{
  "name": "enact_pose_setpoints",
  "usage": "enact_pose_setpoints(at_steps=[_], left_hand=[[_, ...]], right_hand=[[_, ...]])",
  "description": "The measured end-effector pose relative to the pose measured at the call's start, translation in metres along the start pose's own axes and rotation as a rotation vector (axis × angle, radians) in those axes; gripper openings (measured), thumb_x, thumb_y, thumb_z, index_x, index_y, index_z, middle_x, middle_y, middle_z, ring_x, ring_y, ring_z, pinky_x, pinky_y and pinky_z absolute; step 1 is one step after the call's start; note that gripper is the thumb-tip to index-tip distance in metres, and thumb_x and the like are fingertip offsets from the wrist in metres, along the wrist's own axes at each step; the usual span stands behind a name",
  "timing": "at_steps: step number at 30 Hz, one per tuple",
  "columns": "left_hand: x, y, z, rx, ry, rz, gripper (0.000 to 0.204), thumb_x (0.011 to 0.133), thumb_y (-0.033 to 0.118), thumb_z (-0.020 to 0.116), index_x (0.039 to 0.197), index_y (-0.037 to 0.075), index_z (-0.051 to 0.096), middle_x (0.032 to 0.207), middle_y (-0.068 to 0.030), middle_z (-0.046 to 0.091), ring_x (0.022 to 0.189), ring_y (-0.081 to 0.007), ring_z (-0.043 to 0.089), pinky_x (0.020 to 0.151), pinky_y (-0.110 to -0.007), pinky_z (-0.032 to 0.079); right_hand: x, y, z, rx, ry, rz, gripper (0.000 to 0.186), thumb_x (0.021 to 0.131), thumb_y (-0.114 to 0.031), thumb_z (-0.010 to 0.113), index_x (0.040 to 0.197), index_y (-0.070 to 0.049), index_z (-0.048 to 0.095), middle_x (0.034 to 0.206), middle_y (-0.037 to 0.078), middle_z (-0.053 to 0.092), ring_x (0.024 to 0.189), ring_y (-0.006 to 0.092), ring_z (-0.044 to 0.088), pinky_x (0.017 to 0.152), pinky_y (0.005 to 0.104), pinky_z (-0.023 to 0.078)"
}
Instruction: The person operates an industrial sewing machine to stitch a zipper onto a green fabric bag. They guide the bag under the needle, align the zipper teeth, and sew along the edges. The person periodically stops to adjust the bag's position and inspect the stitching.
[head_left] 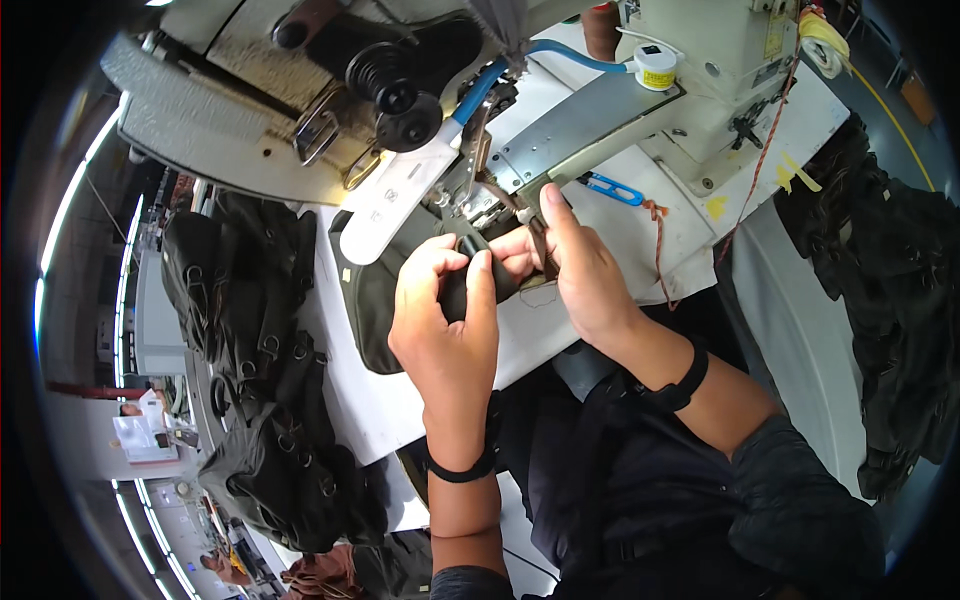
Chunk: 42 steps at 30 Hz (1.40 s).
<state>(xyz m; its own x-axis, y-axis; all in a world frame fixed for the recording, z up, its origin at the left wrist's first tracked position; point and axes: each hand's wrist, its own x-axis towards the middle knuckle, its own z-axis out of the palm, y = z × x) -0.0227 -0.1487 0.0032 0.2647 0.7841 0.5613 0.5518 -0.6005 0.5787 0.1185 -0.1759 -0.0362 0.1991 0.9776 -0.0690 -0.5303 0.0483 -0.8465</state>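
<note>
A dark olive fabric piece [372, 315], looking like part of a bag, lies beneath the head of a sewing machine [230, 130]. My left hand [445, 310] pinches a folded edge of it between thumb and fingertips, just in front of the needle area. Close by on the right, my right hand [590, 275] has its fingers curled at the same fabric, with the thumb raised. A narrow brown strip [543, 248] runs by those fingers. The presser foot [480, 210] is partly hidden behind fabric and machine parts.
Blue thread snips [612, 188] on a reddish cord [660, 245] lie right of the machine's metal arm [590, 125]. Dark bags with metal rings [250, 330] are heaped at the left. More dark fabric [890, 300] hangs at the right. A brown thread cone [601, 32] stands behind.
</note>
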Motion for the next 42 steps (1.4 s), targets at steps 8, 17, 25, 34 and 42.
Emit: enact_pose_setpoints(at_steps=[8,17,25,34,42], left_hand=[[-0.004,-0.01,-0.003,-0.163,-0.028,-0.049,0.011,0.097,0.0,0.074,0.098,0.0,0.064,0.124,-0.0132,0.07,0.098,-0.0132,0.067,0.087,-0.026,0.055],[-0.013,-0.011,0.015,-0.486,0.122,-0.13,0.011,0.095,0.0,0.077,0.099,-0.001,0.067,0.125,-0.0182,0.068,0.108,-0.0189,0.067,0.097,-0.032,0.053],[-0.001,-0.012,0.013,-0.465,0.103,-0.16,0.01,0.095,-0.003,0.075,0.101,-0.002,0.068,0.125,-0.0161,0.067,0.115,-0.0203,0.065,0.104,-0.035,0.05],[0.006,-0.02,0.017,-0.556,0.08,-0.177,0.009,0.099,-0.005,0.069,0.106,-0.001,0.065,0.128,-0.0135,0.065,0.11,-0.0142,0.064,0.096,-0.028,0.052],[0.002,-0.029,0.023,-0.501,0.116,-0.075,0.009,0.099,-0.006,0.068,0.106,0.0,0.065,0.129,-0.013,0.065,0.11,-0.0144,0.064,0.097,-0.027,0.051]], right_hand=[[0.001,0.013,-0.005,0.011,-0.128,-0.085,0.017,0.105,-0.011,0.066,0.11,0.003,0.074,0.101,-0.001,0.071,0.09,0.0038,0.06,0.081,0.0245,0.049],[-0.001,0.008,0.004,0.159,-0.067,0.003,0.016,0.104,-0.014,0.066,0.1,0.0,0.075,0.086,-0.008,0.06,0.08,-0.0012,0.046,0.066,0.0206,0.036],[0.006,-0.001,0.004,0.041,-0.013,-0.049,0.032,0.11,-0.025,0.059,0.112,0.003,0.076,0.099,0.005,0.075,0.092,0.0088,0.068,0.088,0.0261,0.051],[0.012,-0.001,0.005,0.033,0.081,-0.182,0.042,0.113,-0.029,0.053,0.106,0.006,0.075,0.093,0.01,0.077,0.083,0.011,0.07,0.082,0.0267,0.054],[0.008,0.003,-0.009,-0.175,-0.046,-0.101,0.034,0.107,-0.026,0.064,0.092,0.001,0.076,0.071,-0.008,0.054,0.068,0.0006,0.043,0.059,0.0238,0.034]])
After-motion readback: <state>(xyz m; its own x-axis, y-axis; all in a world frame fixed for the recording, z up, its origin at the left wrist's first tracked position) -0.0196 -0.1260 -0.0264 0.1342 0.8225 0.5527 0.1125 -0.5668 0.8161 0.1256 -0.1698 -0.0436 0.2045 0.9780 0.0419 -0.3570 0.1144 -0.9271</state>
